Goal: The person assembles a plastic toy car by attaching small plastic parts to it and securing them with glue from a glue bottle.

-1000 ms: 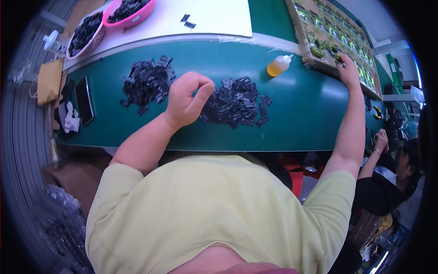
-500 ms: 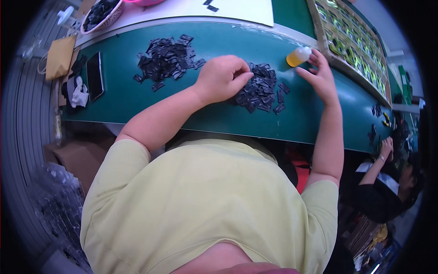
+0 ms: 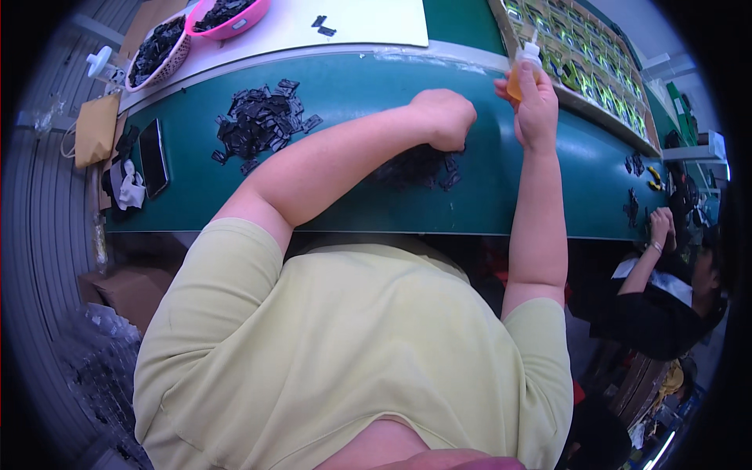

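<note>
My right hand holds up a small squeeze bottle with orange-yellow liquid, a white top and a thin nozzle pointing upward. To its left, my left hand is closed in a fist above the far edge of a pile of small flat black pieces. Whatever its fingers hold is hidden from view. My left forearm passes over part of the table beside that pile. A second heap of the same black pieces lies farther left on the green table.
A pink basket and a pale basket, both with black pieces, stand at the far left. A phone lies at the left end. On the far right, a tray of green-and-black parts slants along the table; a co-worker sits beyond.
My right hand has taken hold of the bottle and lifted it off the table. My left hand has moved right and away from me, closing into a fist. The view has shifted slightly.
</note>
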{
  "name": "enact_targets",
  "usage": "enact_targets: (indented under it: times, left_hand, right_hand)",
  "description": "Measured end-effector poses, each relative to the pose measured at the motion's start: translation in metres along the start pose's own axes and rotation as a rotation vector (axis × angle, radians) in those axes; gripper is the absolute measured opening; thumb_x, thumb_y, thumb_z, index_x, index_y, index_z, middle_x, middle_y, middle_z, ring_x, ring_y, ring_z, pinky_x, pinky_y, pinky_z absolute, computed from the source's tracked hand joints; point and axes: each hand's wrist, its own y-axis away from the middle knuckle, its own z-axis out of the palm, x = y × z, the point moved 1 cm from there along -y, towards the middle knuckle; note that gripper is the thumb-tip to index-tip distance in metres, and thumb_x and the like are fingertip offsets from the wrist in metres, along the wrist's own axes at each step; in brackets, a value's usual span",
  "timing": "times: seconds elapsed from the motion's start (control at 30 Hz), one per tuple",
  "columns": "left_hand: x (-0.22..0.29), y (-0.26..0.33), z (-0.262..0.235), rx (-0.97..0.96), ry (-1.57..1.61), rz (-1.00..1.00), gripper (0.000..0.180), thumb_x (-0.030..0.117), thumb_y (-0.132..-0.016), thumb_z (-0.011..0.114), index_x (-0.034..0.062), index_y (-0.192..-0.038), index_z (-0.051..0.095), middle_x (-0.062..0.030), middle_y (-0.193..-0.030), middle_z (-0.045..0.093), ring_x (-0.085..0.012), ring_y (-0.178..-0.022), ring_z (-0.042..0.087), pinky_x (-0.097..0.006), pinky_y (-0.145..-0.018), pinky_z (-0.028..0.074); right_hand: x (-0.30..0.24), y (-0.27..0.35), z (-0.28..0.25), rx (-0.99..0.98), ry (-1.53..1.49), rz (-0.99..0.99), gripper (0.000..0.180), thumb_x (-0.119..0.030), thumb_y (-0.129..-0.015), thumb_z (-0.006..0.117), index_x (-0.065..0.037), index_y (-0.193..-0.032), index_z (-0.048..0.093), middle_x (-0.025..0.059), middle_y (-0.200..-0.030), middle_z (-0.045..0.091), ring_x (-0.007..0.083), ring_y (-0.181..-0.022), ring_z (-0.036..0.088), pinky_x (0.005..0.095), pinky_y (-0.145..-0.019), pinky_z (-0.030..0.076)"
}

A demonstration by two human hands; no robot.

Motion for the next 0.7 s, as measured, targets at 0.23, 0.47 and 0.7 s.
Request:
enact_targets:
  times: [0.23, 0.47, 0.7]
  left_hand:
    - [-0.011, 0.021, -0.006, 0.177, 0.291, -0.089, 0.02, 0.021, -0.073, 0.073, 0.0094, -0.088, 0.065, -0.0092, -0.085, 0.064, -0.0271, -0.086, 0.061, -0.039, -0.075, 0.049]
    - [-0.078, 0.06, -0.001, 0.403, 1.266, -0.303, 0.022, 0.008, -0.083, 0.065, 0.0021, -0.104, 0.061, -0.0045, -0.078, 0.058, -0.0119, -0.065, 0.059, -0.025, -0.055, 0.051]
    - [-0.098, 0.059, 0.016, 0.378, 1.514, -0.188, 0.026, 0.0, -0.087, 0.056, -0.0024, -0.113, 0.056, -0.0057, -0.082, 0.058, -0.0149, -0.073, 0.066, -0.024, -0.061, 0.056]
  right_hand:
    - [-0.014, 0.0, 0.03, -0.146, -0.253, 0.004, 0.03, -0.025, -0.094, 0.053, -0.001, -0.11, 0.046, 0.01, -0.086, 0.057, 0.0157, -0.059, 0.054, 0.0252, -0.05, 0.04]
    - [0.011, 0.0, 0.048, -0.136, -0.579, 0.252, 0.023, -0.005, -0.085, 0.063, -0.001, -0.107, 0.055, 0.0082, -0.098, 0.062, 0.0116, -0.073, 0.054, 0.0242, -0.06, 0.039]
    - [0.034, 0.008, 0.055, -0.163, -0.823, 0.407, 0.023, -0.02, -0.091, 0.059, -0.005, -0.107, 0.054, 0.0094, -0.1, 0.061, 0.0112, -0.066, 0.049, 0.0243, -0.057, 0.039]
